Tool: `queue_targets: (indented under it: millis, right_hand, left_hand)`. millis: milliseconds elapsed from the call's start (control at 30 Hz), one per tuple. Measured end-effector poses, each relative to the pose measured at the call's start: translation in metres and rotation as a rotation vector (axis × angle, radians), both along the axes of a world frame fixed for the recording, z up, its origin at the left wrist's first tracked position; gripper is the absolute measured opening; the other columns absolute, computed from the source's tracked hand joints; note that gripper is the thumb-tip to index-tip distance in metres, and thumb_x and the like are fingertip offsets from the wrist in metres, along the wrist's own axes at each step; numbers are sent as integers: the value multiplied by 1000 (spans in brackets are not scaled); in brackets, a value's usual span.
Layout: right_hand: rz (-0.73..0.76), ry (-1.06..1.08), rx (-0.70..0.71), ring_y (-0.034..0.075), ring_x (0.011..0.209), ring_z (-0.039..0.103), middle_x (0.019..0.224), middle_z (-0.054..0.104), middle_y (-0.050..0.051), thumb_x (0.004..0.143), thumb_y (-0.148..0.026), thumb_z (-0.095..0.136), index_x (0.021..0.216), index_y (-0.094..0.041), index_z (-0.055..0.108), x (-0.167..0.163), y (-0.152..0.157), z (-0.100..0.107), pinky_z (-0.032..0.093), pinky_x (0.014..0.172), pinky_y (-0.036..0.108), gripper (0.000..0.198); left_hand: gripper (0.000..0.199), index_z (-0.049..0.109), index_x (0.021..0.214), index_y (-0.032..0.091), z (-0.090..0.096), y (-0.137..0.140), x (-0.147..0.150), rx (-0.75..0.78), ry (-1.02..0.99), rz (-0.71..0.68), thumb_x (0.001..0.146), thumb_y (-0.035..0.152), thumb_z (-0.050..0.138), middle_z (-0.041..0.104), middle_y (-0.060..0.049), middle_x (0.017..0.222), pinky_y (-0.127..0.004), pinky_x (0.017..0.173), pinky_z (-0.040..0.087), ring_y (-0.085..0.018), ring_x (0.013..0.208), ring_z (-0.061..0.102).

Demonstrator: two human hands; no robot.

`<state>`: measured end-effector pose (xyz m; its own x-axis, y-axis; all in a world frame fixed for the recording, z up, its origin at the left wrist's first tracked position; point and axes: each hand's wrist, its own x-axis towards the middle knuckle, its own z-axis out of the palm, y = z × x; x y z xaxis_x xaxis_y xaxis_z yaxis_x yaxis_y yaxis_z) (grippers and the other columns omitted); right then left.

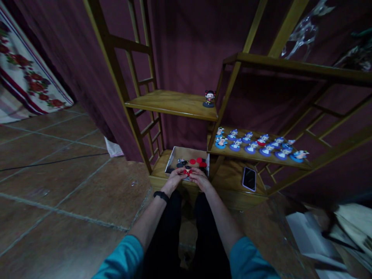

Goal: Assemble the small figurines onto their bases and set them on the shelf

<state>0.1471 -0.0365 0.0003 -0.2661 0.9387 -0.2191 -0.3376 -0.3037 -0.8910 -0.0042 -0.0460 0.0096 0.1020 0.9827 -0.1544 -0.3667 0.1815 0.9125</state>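
A small red figurine with a dark top [188, 170] is held between my two hands, over the front edge of a white-walled box [188, 150]. My left hand [176, 177] pinches it from the left, with a black band on that wrist. From the right, my right hand [200, 179] grips it with the fingertips. Inside the box lie red discs [192, 161] and several dark pieces, partly hidden by my hands. A black-haired figurine [209, 99] on a dark round base stands at the right end of the shelf above.
The wooden shelf unit [174, 101] rises in front of me. Several blue-and-white figurines [251, 147] stand in rows on the right shelf [290, 162]. Below them lies a phone [249, 179]. Glass ornaments [303, 33] stand at upper right. A white box [310, 232] is on the floor.
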Motion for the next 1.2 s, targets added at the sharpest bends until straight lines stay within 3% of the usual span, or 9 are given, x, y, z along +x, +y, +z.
queue_targets:
  millis: [300,633,833,1200]
  right_hand:
    - [30,-3,-17,12,68,62,78,67,0,59,-24,74,96,-20,63,0,-5,11,48,69,26,39]
    - [27,-4,-58,11,64,62,77,69,2,63,-27,72,97,-19,64,1,3,-6,50,66,26,36]
    - [17,-2,-77,12,65,62,77,69,3,63,-28,72,95,-19,65,2,4,-6,51,65,26,34]
    - [37,65,-10,15,76,64,83,70,4,59,-25,73,92,-17,66,0,0,-2,50,79,33,35]
  left_hand:
    - [40,69,83,10,2,0,1,19,3,-3,46,17,81,69,-8,80,-26,71,44,-14,68,60]
    - [42,67,87,11,3,1,1,-11,-30,2,47,16,81,69,-7,77,-22,62,42,-11,63,59]
    - [40,67,86,11,2,2,1,-38,-51,19,48,14,81,68,-5,76,-21,61,43,-10,62,59]
    - [29,61,74,12,2,0,1,-73,-66,106,53,19,80,65,-2,65,-19,58,46,-8,57,59]
